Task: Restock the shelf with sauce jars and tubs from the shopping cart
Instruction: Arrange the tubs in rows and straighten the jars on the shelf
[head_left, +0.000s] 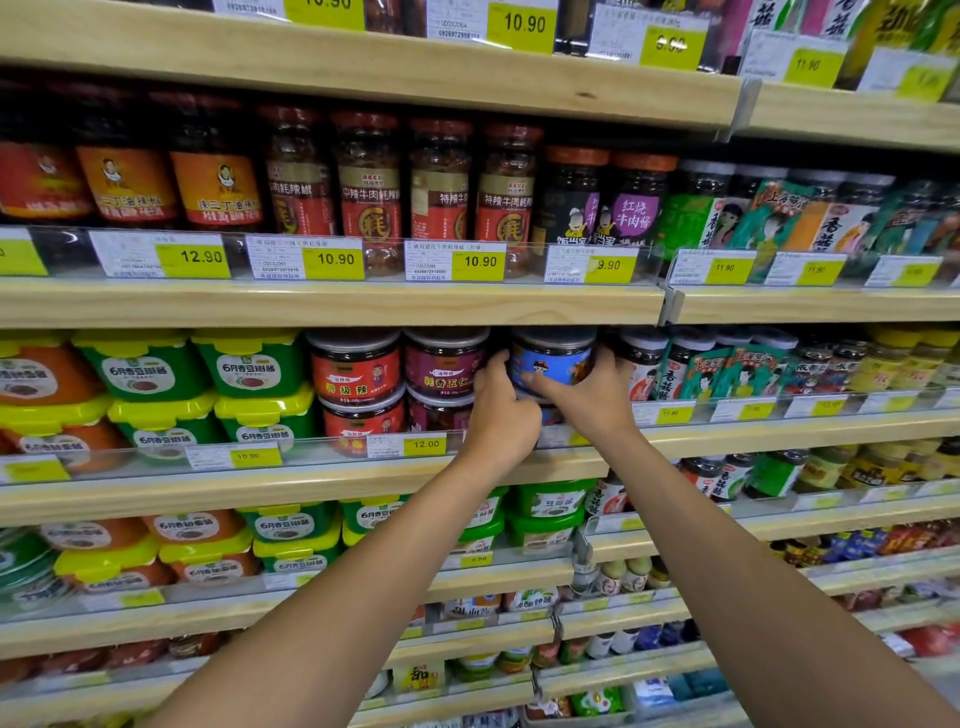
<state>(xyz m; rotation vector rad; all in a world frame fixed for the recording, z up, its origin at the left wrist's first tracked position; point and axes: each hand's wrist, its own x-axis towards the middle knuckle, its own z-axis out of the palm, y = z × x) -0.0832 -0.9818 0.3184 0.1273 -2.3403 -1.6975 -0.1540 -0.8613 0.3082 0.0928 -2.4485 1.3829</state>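
The blue-labelled jar (556, 364) sits in the upper tier of the middle shelf (332, 483), its dark lid just under the board above, and you have it between both hands. Your left hand (501, 415) is curled against the jar's left side, fingertips up near the lid. Your right hand (597, 400) wraps the right side, with the thumb lying across the lower front of the label. The two hands meet just below the jar, knuckles touching or nearly so. What the jar rests on is mostly hidden behind them; only a sliver of blue shows there.

Just to the left stand the purple-labelled jars (444, 364), stacked two high and touching your left fingers, and beside those the red-labelled jars (356, 366), also two high. Further left come the green tubs (249, 371) with yellow lids, again in two tiers. To the right of your right hand is a row of dark jars with green paper labels (691, 369). A clear plastic rail (311, 449) runs along the shelf's front edge and carries yellow price tags — the one reading 12.00 (423, 444) sits just left of your left wrist.
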